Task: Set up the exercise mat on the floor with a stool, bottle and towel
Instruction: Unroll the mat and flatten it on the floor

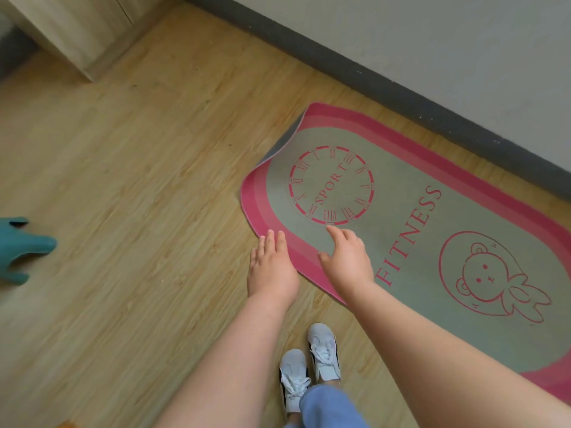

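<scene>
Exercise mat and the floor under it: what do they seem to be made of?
The exercise mat looks like a thin, flexible foam or rubber-like sheet. Its printed top is matte, and its end curls up softly, showing a plain grey underside. The floor looks like wood-grain planks with a low sheen. Seams and streaked grain are visible, but whether it is laminate, vinyl or real wood cannot be told.

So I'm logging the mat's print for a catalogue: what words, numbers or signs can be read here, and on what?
"SPORT": inside the clock ring on the exercise mat.
"FITNESS": in red along the mat's middle.
Roman numerals round the ring: too small and warped to read surely.
Nothing else bears text.
</scene>
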Demonstrator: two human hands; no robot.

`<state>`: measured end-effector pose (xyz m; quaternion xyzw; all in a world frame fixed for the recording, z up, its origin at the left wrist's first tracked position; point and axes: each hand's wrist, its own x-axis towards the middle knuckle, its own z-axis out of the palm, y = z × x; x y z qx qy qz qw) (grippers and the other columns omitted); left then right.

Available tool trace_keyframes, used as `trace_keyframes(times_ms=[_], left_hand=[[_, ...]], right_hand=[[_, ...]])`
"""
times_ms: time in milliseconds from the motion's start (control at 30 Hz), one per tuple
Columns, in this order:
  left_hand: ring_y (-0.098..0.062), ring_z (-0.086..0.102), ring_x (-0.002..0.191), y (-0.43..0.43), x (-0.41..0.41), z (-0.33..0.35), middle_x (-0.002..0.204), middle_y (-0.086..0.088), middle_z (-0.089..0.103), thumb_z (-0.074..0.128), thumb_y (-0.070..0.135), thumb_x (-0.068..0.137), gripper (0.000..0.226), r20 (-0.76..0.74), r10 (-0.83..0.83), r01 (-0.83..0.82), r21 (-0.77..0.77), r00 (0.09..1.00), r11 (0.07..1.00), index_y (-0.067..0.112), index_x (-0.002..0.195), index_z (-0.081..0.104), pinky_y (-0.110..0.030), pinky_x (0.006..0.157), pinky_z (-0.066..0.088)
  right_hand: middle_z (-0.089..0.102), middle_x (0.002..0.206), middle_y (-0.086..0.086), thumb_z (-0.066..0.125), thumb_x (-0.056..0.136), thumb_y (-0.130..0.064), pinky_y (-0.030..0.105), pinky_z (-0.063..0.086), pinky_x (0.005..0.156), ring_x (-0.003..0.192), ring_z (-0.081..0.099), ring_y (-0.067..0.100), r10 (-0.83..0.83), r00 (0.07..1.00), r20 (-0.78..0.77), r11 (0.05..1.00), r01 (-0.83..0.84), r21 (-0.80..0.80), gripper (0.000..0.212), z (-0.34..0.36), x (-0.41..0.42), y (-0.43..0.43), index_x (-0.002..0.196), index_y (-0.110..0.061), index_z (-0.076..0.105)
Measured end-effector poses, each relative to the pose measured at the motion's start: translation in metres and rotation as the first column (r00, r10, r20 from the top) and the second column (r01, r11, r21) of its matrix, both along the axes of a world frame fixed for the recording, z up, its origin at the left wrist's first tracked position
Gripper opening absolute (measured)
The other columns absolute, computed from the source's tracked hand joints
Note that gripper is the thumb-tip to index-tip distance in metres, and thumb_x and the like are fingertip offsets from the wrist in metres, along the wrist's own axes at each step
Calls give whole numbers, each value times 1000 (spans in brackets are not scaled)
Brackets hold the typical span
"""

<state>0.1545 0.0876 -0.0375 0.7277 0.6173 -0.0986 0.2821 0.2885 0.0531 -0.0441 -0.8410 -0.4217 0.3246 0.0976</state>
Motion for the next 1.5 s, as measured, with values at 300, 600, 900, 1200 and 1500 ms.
trace_keyframes(times_ms=[300, 600, 900, 1200, 1500], left_hand=[[-20, -1, 148, 81, -39, 30, 161, -4, 0, 39, 19, 95, 69, -52, 112, -112, 13, 992, 994, 16, 153, 2, -36, 119, 2], [-18, -5, 148, 167, -125, 36, 161, -3, -4, 36, 18, 96, 68, -106, 61, -64, -27, 992, 998, 17, 153, -1, -38, 120, -1], [-18, -2, 148, 288, -198, 40, 161, -3, -1, 39, 15, 95, 69, -125, -109, 104, -44, 986, 994, 16, 153, 2, -38, 119, -1], [-17, -1, 148, 403, -153, 22, 161, -2, 1, 40, 10, 93, 70, -117, -287, 281, -68, 951, 957, 16, 153, 4, -37, 119, -1], [-18, -1, 148, 520, -75, 8, 161, -2, -1, 40, 10, 94, 70, -144, -533, 528, -77, 834, 846, 16, 153, 3, -38, 119, -2]], right_hand=[[40, 144, 0, 57, 90, -34, 40, 35, 107, 134, 31, 21, 107, 993, -49, 994, -107, -3, 61, 21, -36, 87, 146, -27, 33], [37, 148, 3, 56, 90, -40, 40, 30, 111, 138, 30, 24, 83, 994, -69, 995, -86, -43, 65, 34, -111, 194, 147, -23, 30], [38, 147, 4, 53, 93, -30, 37, 27, 110, 136, 31, 25, -98, 990, -100, 995, 96, -28, 62, 35, -202, 294, 149, -20, 27], [39, 148, 4, 35, 96, -12, 37, 31, 107, 135, 31, 25, -295, 940, -170, 955, 295, -29, 51, 4, -177, 376, 147, -19, 32], [35, 151, 3, 37, 97, -11, 38, 28, 111, 139, 26, 23, -484, 856, -181, 875, 477, -85, 52, -14, -119, 460, 149, -18, 29]])
